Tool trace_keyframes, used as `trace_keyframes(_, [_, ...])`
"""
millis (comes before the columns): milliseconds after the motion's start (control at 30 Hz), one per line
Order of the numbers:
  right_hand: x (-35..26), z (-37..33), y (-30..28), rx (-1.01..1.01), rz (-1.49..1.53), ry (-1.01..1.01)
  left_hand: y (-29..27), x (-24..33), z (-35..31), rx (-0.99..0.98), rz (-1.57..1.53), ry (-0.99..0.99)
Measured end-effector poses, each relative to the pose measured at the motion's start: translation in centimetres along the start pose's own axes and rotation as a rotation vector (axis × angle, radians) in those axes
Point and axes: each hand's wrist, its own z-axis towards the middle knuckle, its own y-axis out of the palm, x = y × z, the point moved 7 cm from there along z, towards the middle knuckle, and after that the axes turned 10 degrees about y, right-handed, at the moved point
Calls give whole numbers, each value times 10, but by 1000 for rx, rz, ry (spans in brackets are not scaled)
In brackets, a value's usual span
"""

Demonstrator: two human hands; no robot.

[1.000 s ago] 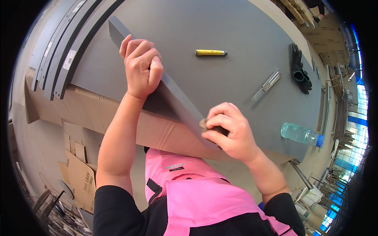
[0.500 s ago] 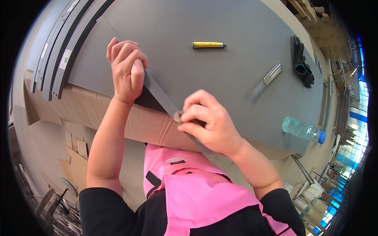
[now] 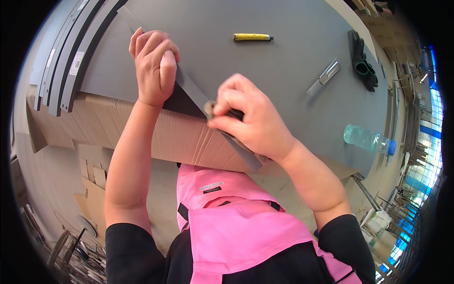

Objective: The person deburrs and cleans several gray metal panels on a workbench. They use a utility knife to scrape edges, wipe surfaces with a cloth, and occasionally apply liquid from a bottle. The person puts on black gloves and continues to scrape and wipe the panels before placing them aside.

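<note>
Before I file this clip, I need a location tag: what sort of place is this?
Likely a workshop or factory: long grey strips side by side, black gloves on a grey worktop, a pink apron.

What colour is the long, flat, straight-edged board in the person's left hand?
The long, flat board is grey; the head view shows it best.

This looks like a workshop or small factory floor: a broad flat grey bench (image 3: 293,28) edged with brown corrugated cardboard (image 3: 109,111), long dark-grey labelled panels (image 3: 69,85) lined up on it, black work gloves with green-trimmed cuffs (image 3: 358,49), a pink cloth apron (image 3: 250,236) on the person, and crowded metal racking (image 3: 410,118) beyond.
</note>
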Motion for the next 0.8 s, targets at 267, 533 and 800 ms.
trace_keyframes(267, [31,-125,-57,-63,-267,426,0,-1,-1,46,1,1])
trace_keyframes(533, [-16,-94,-48,117,-116,88,0,1,0,33,9,0])
trace_keyframes(800, [-28,49,21,14,-106,-258,1,1,-1,17,16,42])
